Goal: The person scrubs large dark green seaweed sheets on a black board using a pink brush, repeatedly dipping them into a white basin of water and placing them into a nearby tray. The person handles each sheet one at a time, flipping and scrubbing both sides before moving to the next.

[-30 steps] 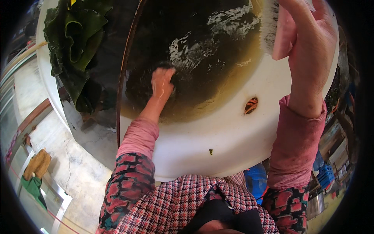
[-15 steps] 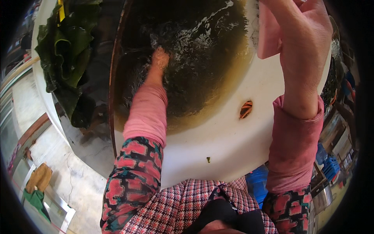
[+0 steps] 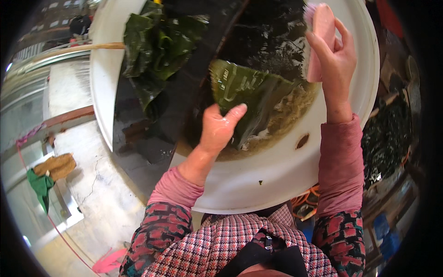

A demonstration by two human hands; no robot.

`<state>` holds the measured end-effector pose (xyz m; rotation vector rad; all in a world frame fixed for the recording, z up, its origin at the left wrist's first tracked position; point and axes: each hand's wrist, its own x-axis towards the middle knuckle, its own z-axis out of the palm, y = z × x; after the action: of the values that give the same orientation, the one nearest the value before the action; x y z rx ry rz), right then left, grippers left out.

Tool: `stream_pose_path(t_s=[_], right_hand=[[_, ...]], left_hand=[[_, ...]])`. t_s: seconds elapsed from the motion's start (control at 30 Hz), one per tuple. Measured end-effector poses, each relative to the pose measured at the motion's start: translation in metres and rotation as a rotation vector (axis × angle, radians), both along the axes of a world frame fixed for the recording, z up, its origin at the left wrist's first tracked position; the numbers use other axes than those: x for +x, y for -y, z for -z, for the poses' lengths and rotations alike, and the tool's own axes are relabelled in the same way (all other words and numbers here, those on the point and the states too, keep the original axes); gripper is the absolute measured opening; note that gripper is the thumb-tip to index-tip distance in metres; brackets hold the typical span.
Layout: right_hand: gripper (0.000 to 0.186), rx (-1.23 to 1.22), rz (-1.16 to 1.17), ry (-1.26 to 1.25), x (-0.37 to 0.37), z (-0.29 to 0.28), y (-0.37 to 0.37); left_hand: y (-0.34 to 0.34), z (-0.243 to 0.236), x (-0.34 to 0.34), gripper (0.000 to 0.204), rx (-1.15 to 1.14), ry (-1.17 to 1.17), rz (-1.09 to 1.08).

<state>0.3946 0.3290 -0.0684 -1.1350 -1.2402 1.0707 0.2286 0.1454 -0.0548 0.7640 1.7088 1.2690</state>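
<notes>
Seaweed (image 3: 237, 85) has surfaced, gripped by the left hand (image 3: 217, 130).

Dark board (image 3: 173, 104) across tub (image 3: 235, 196), kelp (image 3: 161, 44) atop.

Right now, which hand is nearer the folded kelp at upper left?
Left. The left hand is below and right of the folded kelp; the right hand is far to its right.

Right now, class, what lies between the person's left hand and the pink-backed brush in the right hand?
In the head view: the green kelp sheet gripped by the left hand, then murky water before the pink-backed brush.
</notes>
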Motion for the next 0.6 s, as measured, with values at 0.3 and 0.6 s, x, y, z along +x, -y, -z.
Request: stream_pose_path(t_s=[0.3,0.6], right_hand=[[0.068,0.067,0.05,-0.158,-0.004,0.009,-0.008],[0.071,0.044,0.048,-0.066,-0.005,0.015,-0.004]], left_hand=[[-0.065,-0.118,-0.125,0.031,0.57,0.071,-0.583],[-0.004,-0.032,-0.106,0.034,0.461,-0.55,-0.597]])
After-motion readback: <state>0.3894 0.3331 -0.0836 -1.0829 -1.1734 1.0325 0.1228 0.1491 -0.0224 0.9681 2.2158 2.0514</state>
